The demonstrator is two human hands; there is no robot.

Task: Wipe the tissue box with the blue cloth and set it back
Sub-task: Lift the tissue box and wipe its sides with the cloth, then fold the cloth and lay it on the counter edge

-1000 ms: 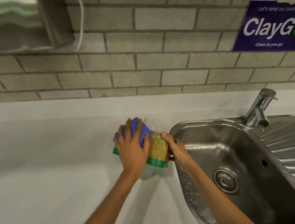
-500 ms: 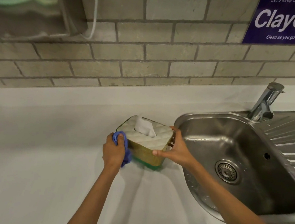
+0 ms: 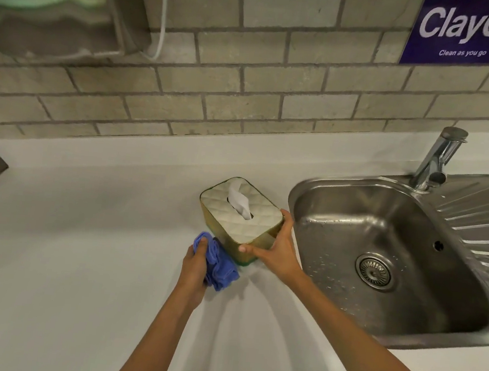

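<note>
**Wiping the near side wall while the box is steadied**

The right hand [image 3: 275,250] holds a grip on the near right corner of the tissue box [image 3: 240,215], thumb on the front wall. The left hand [image 3: 194,263] grips the bunched blue cloth [image 3: 219,264] at the box's lower left wall. The box stands upright on the tabletop [image 3: 76,257], just beside the sink [image 3: 329,314]. Keep the right hand firm, press the cloth flat, wipe along the wall, and avoid the protruding tissue [image 3: 240,201].

The tissue box [image 3: 240,215] has swung upright while the blue cloth [image 3: 217,261] dropped to its near corner.
</note>
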